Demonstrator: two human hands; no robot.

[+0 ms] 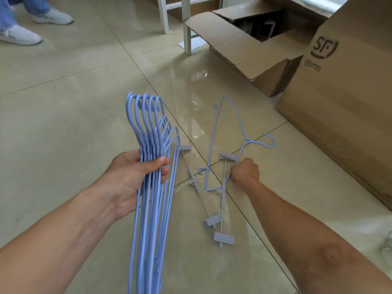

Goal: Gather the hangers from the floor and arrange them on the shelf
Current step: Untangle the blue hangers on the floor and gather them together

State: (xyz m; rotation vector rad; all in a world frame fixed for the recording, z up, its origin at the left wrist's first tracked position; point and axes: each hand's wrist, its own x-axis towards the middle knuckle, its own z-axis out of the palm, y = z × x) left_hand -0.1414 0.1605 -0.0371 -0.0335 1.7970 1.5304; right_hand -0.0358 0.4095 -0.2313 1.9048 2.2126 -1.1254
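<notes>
My left hand [135, 175] grips a bundle of several light-blue wire hangers [148, 209], hooks pointing up and away from me. To its right, my right hand [246, 171] is closed on the shoulder wire of a single blue hanger [224, 132] lying on the tiled floor, its hook toward the right. Under and beside that hanger lie clip hangers [221, 213] with thin metal bars and grey-blue clips, tangled together. White metal shelf legs [187, 37] stand at the top centre.
An open cardboard box [250, 49] sits at the top right, and a large closed box [343, 107] marked SF stands along the right edge. Another person's feet in white shoes [19, 35] are at the top left. Beige glossy tiles cover the floor.
</notes>
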